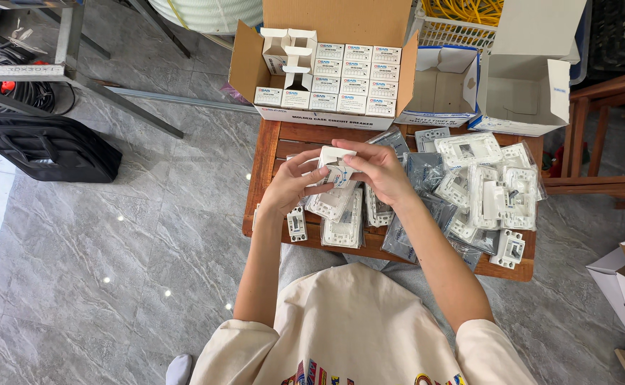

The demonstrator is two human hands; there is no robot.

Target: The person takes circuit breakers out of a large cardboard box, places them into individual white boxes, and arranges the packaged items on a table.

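Observation:
Both my hands hold one small white carton (pixel 334 166) over a low wooden table (pixel 264 153). My left hand (pixel 292 187) grips its left side with the fingers curled around it. My right hand (pixel 378 171) pinches its right side and top flap, which stands open. Just under the hands lie white plastic switch parts (pixel 341 221) in clear bags. A small white breaker part (pixel 297 223) sits by my left wrist.
A large open cardboard box (pixel 327 64) packed with small white cartons stands at the table's far edge. Two empty white boxes (pixel 519 89) stand to its right. Bagged white plates (pixel 487 182) cover the table's right half. A black bag (pixel 48 146) lies on the tiled floor at left.

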